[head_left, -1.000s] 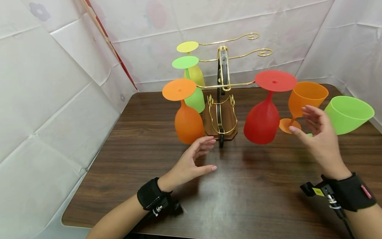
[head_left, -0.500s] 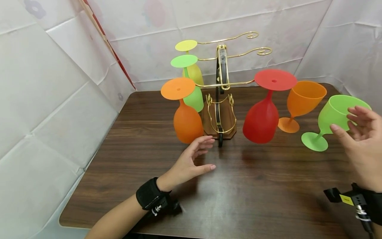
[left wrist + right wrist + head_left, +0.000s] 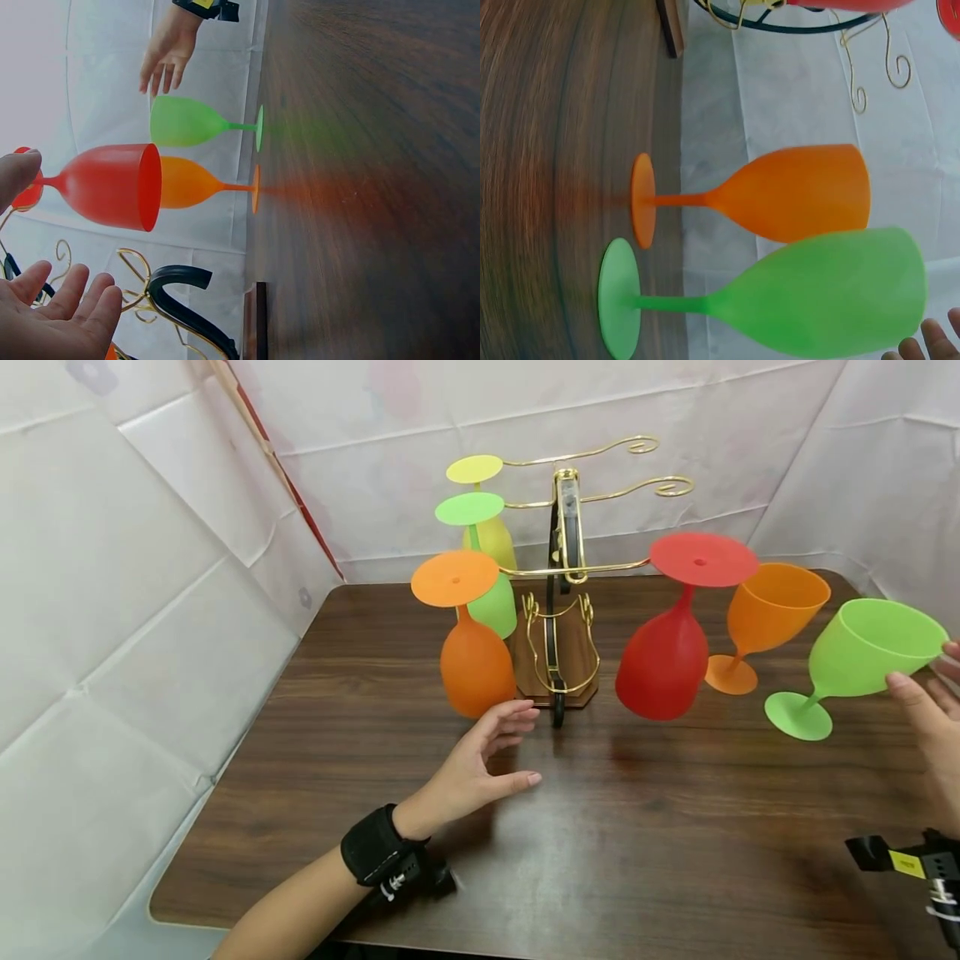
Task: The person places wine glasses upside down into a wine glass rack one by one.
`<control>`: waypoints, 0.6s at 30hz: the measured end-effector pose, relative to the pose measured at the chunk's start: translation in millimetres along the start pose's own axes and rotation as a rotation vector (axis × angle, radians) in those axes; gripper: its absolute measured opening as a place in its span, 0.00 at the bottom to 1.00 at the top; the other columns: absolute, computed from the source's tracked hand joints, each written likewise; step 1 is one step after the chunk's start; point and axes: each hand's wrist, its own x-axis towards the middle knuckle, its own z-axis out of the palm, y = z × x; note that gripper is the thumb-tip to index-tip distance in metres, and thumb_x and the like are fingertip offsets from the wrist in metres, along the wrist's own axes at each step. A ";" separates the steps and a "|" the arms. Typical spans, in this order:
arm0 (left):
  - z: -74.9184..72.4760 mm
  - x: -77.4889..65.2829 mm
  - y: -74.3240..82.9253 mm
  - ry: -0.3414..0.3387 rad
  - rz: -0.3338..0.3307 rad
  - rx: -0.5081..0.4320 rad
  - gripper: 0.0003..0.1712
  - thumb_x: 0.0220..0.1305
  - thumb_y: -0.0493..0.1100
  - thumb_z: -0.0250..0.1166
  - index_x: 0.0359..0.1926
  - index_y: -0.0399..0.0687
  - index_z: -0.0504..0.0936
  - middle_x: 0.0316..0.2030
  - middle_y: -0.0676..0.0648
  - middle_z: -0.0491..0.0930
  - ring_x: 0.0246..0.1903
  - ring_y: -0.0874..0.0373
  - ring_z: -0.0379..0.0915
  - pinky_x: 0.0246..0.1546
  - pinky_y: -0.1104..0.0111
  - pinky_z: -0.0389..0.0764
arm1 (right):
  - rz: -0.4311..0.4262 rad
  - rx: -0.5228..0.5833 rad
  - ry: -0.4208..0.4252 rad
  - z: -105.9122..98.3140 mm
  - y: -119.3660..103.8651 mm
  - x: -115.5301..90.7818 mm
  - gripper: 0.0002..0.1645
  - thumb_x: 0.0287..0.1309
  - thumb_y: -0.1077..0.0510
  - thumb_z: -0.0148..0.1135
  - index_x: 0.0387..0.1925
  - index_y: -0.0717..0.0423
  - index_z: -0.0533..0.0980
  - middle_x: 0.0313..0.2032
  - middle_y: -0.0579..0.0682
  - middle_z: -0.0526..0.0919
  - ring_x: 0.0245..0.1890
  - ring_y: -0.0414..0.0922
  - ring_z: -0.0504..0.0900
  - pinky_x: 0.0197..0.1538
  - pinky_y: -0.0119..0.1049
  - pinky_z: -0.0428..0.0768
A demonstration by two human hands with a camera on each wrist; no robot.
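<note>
At the right edge of the head view, my right hand [image 3: 933, 722] is beside the bowl of an upright green goblet [image 3: 855, 652], thumb and fingers spread near its rim. In the left wrist view, those fingers hang loosely just above that goblet [image 3: 187, 121]. An orange goblet [image 3: 768, 622] stands upright beside it. My left hand [image 3: 468, 768] holds nothing, thumb and fingers apart, in front of a gold-and-black wire glass rack [image 3: 567, 527]. On the rack's front right arm a red goblet [image 3: 663, 664] hangs upside down. Another orange goblet [image 3: 476, 664] hangs nearest my left fingers.
A green goblet [image 3: 495, 606] and a yellow goblet [image 3: 495, 539] hang upside down behind the orange one on the rack's left. Two curled gold arms [image 3: 671, 487] on its right bear no goblets. The rack's wooden base [image 3: 573, 697] stands on the dark wooden table [image 3: 360, 693].
My right hand has moved right, from in front of the standing orange and green goblets to the green one's far right side. My left hand has stayed in place.
</note>
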 end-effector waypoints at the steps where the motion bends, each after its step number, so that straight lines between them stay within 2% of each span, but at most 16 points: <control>1: -0.2 0.2 0.2 -0.001 -0.002 -0.002 0.42 0.54 0.33 0.69 0.67 0.40 0.59 0.62 0.48 0.67 0.60 0.54 0.65 0.62 0.60 0.69 | -0.004 -0.006 0.005 -1.0 12.9 4.5 0.35 0.63 0.58 0.57 0.69 0.46 0.58 0.67 0.42 0.61 0.67 0.37 0.58 0.69 0.23 0.54; 7: -0.6 0.0 1.7 0.000 0.000 -0.012 0.42 0.54 0.35 0.70 0.67 0.48 0.60 0.62 0.49 0.67 0.60 0.56 0.65 0.62 0.56 0.68 | 0.010 0.004 0.017 -4.6 88.7 35.0 0.39 0.60 0.58 0.60 0.70 0.39 0.56 0.68 0.40 0.59 0.68 0.36 0.56 0.69 0.22 0.54; 10: -0.4 0.0 1.4 0.001 0.001 -0.015 0.41 0.54 0.34 0.70 0.66 0.51 0.60 0.62 0.49 0.67 0.60 0.55 0.65 0.62 0.54 0.68 | 0.052 0.052 0.025 -2.6 109.2 45.6 0.40 0.58 0.60 0.62 0.69 0.39 0.57 0.68 0.41 0.60 0.68 0.37 0.57 0.70 0.24 0.55; 14: -0.5 -0.1 0.7 0.003 -0.003 -0.011 0.42 0.54 0.34 0.70 0.67 0.50 0.60 0.62 0.49 0.67 0.60 0.56 0.66 0.62 0.56 0.69 | 0.094 0.115 0.053 4.0 114.9 52.3 0.43 0.53 0.63 0.66 0.68 0.40 0.60 0.67 0.42 0.62 0.67 0.38 0.61 0.70 0.32 0.60; 18: -0.5 0.0 -0.6 0.000 -0.008 -0.004 0.42 0.54 0.34 0.70 0.67 0.51 0.60 0.62 0.50 0.67 0.60 0.56 0.66 0.62 0.58 0.69 | 0.170 0.095 0.055 9.4 100.5 48.8 0.46 0.53 0.59 0.67 0.69 0.35 0.55 0.69 0.37 0.57 0.67 0.35 0.58 0.71 0.34 0.57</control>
